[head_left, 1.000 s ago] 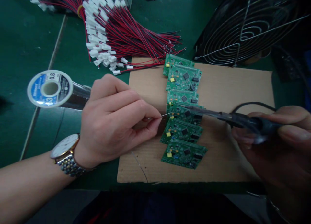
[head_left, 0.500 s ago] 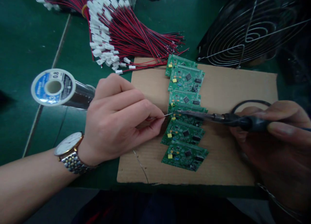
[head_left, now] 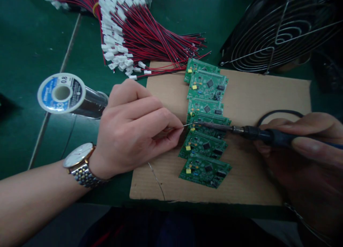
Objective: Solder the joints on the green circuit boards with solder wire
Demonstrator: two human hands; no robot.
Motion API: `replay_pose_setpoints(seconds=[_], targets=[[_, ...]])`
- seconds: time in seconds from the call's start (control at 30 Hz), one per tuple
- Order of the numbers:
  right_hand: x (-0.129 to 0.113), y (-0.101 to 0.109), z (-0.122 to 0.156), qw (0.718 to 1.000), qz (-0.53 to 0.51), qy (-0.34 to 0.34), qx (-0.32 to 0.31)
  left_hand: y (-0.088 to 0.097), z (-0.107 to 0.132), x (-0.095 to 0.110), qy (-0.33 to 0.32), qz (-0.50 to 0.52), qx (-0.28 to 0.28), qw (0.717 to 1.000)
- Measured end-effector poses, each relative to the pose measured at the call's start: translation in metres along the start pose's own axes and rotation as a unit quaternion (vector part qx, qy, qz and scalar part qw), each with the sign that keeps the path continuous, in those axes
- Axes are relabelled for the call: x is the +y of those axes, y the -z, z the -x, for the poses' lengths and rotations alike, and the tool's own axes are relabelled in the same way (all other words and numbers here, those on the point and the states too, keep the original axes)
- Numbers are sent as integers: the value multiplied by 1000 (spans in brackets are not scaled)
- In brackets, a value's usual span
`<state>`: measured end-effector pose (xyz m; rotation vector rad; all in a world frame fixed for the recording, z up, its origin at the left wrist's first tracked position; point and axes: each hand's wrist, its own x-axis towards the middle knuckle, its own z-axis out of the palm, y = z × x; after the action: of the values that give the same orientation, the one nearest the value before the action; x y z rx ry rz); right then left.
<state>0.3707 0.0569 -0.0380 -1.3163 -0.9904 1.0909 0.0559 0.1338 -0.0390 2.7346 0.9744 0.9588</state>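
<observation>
Pinched in my left hand is a thin solder wire, its end reaching the left part of a green circuit board. My right hand grips a soldering iron by its dark handle. The iron lies nearly level across that board, its tip meeting or almost meeting the wire's end; actual contact is too small to tell. Several circuit boards form an overlapping column, among them an upper board and the lowest board. Each fully visible one carries a yellow part near its left side.
Beneath the boards lies a cardboard sheet. A solder spool lies left of my left hand. Bundled red and black wires with white connectors are at the back. A fan with a wire guard stands back right.
The whole view has shifted slightly. Both hands hold nearly the same pose, with the solder wire and iron tip still at the same board.
</observation>
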Motion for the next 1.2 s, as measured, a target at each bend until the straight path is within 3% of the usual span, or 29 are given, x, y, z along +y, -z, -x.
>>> replay_pose_setpoints(seconds=[1.2], targets=[[0, -3, 1, 1000, -11, -1, 9, 0, 0, -2, -22, -19, 10, 1000]])
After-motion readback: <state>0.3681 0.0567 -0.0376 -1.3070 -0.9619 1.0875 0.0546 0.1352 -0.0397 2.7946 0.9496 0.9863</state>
